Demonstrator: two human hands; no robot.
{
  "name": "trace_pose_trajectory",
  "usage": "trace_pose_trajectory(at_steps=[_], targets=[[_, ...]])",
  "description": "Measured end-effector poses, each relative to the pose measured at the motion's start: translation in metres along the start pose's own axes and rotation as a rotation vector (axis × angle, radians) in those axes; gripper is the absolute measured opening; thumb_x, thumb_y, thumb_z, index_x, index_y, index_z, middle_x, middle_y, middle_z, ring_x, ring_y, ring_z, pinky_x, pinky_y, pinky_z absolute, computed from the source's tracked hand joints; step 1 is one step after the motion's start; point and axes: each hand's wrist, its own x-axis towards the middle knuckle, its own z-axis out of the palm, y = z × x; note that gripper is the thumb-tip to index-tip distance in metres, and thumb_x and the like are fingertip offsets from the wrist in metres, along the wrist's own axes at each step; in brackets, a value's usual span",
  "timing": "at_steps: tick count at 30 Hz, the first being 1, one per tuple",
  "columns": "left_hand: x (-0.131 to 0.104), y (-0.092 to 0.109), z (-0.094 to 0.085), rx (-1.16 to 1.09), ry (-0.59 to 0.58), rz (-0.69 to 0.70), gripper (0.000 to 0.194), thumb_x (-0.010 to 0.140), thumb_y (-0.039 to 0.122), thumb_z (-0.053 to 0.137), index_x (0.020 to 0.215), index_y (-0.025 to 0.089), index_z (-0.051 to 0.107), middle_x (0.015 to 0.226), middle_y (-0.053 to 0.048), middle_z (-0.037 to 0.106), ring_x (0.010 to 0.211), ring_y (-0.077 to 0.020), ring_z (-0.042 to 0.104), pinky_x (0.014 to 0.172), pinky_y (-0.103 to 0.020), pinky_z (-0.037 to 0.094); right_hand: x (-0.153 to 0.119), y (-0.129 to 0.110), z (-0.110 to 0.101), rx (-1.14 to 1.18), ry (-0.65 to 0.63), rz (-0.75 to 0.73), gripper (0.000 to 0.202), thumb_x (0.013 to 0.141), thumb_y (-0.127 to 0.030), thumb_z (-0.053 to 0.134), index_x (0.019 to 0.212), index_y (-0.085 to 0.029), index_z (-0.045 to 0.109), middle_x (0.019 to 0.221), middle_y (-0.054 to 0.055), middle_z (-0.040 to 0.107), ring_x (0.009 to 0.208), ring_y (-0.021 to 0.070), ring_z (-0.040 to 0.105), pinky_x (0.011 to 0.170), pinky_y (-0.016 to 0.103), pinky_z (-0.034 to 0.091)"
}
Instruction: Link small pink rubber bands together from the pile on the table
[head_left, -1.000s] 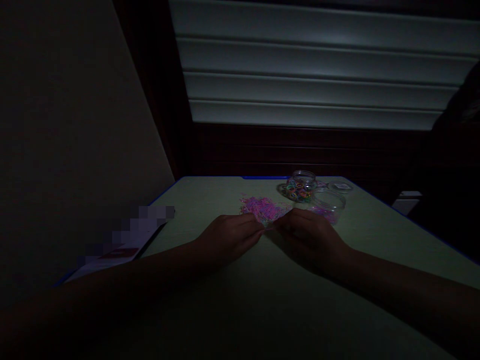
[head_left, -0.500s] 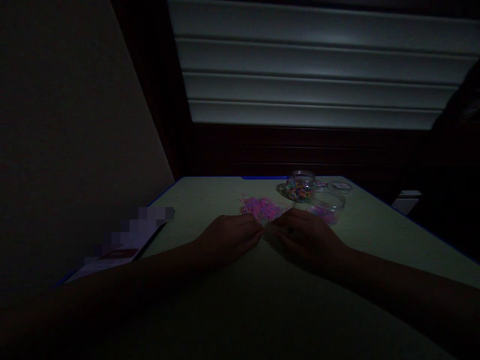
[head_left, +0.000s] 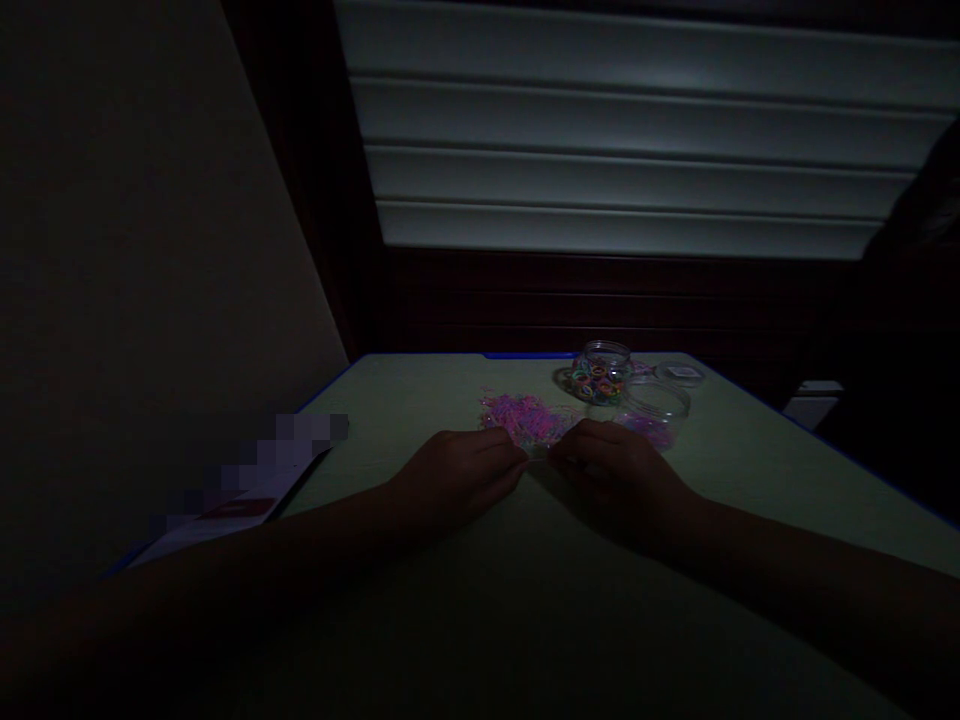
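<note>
My left hand (head_left: 459, 475) is closed in a pinch just in front of a pile of small pink and purple elastic bands (head_left: 521, 415). Facing it, my right hand (head_left: 626, 478) pinches too, its fingertips a short gap away. Across that gap runs a thin, pale elastic band (head_left: 538, 460), held at both ends; dim light blurs its detail. Behind my right hand stands an open clear tub (head_left: 667, 405) with some pink and purple bands inside, its lower part partly hidden by the hand.
An open clear jar (head_left: 604, 372) of multicoloured hair ties stands at the back, beside a clear lid (head_left: 681, 373). Paper or a booklet (head_left: 247, 505) lies along the left edge of the green table (head_left: 405, 390). Beyond the far edge is a slatted shutter (head_left: 615, 180).
My right fingertips have drawn slightly right, away from the left ones, so the gap is wider and the thin band shows across it. My left hand is almost still.
</note>
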Motion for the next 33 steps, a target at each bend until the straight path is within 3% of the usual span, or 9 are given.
trace_pose_trajectory(at_steps=[13,19,25,33], targets=[[0.0003,0.0009,0.0023,-0.046,0.069,-0.017,0.022,0.085,0.025,0.039,0.102,0.018,0.052,0.09,-0.003,0.057,0.08,-0.0114,0.053,0.067,-0.022,0.042,-0.0005,0.0025,0.0023,-0.048,0.036,-0.016,0.013,0.081,-0.017,0.047,0.082,-0.016,0.059,0.078,0.004,0.059,0.068,0.0117,0.051,0.062,0.025,0.038],[0.0,-0.0002,0.0024,-0.039,0.021,-0.067,0.022,0.086,0.026,0.038,0.101,0.018,0.052,0.092,-0.003,0.057,0.08,-0.0115,0.052,0.067,-0.022,0.042,-0.0009,0.0024,0.0021,-0.064,0.034,-0.029,0.013,0.081,-0.016,0.047,0.084,-0.016,0.06,0.08,0.004,0.06,0.069,0.0115,0.052,0.062,0.024,0.038],[0.0009,0.001,0.0011,-0.055,-0.02,-0.046,0.024,0.087,0.027,0.036,0.102,0.018,0.052,0.095,-0.004,0.057,0.085,-0.0124,0.052,0.074,-0.024,0.042,-0.0001,0.0036,0.0032,-0.073,0.059,-0.031,0.012,0.081,-0.018,0.047,0.083,-0.016,0.06,0.078,0.004,0.06,0.069,0.0112,0.052,0.062,0.024,0.038],[0.0002,0.0002,0.0006,-0.063,-0.045,-0.035,0.025,0.087,0.028,0.036,0.102,0.017,0.052,0.091,-0.004,0.056,0.082,-0.012,0.051,0.072,-0.024,0.041,-0.0009,0.003,0.002,-0.074,0.045,-0.023,0.012,0.08,-0.016,0.048,0.082,-0.016,0.059,0.077,0.004,0.059,0.067,0.0112,0.051,0.061,0.024,0.038]])
